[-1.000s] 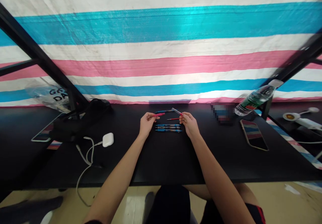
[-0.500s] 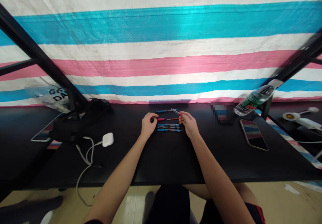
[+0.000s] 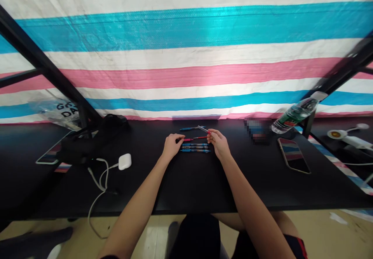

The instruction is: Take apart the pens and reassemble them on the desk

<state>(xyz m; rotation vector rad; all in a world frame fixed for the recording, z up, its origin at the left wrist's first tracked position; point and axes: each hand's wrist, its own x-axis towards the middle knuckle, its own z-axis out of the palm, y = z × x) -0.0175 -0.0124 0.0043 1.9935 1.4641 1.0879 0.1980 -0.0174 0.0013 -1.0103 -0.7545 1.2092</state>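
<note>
A clear plastic water bottle (image 3: 294, 115) lies tilted at 2 o'clock, with water inside. At the middle of the table, the left hand (image 3: 173, 145) pinches a red pen (image 3: 188, 139) between narrowly closed fingers, its long axis running 9 to 3, tip toward the right hand (image 3: 218, 144). That hand's fingers hold a silver pen barrel (image 3: 204, 129) pointing toward 10 o'clock. Blue pens (image 3: 195, 147) lie side by side along 9 to 3, just below.
</note>
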